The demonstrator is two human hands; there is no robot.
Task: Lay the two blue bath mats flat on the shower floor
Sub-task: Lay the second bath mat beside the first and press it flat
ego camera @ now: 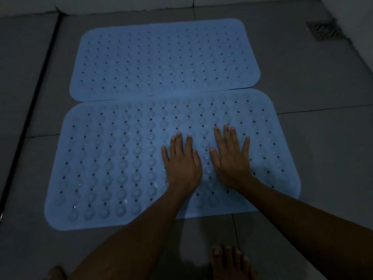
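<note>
A: Where are the two mats found?

B: Both are seen spread on the grey tiled floor (314,138). The near blue bath mat (113,162) lies lengthwise just in front of the bare toes (228,257); the far blue bath mat (165,59) is laid just beyond the near mat, their long edges meeting or slightly overlapped. A floor drain (321,30) is set well beyond the near mat's right end.

A: And the hands?

B: The left hand (181,164) and the right hand (232,158) are pressed palm-down on the near mat, right of its middle, side by side. All fingers are held straight and spread; nothing is gripped.

A: How is such a mat expected to handle?

B: It is judged to be soft, floppy rubber or vinyl, light, and pierced with drain holes. Suction cups appear to show on the near mat's face, so grip on wet tile is likely once it is pressed. If lifting is needed, a corner or short edge is best pinched; flattening is better done with open palms swept outward from the near mat's middle.
</note>
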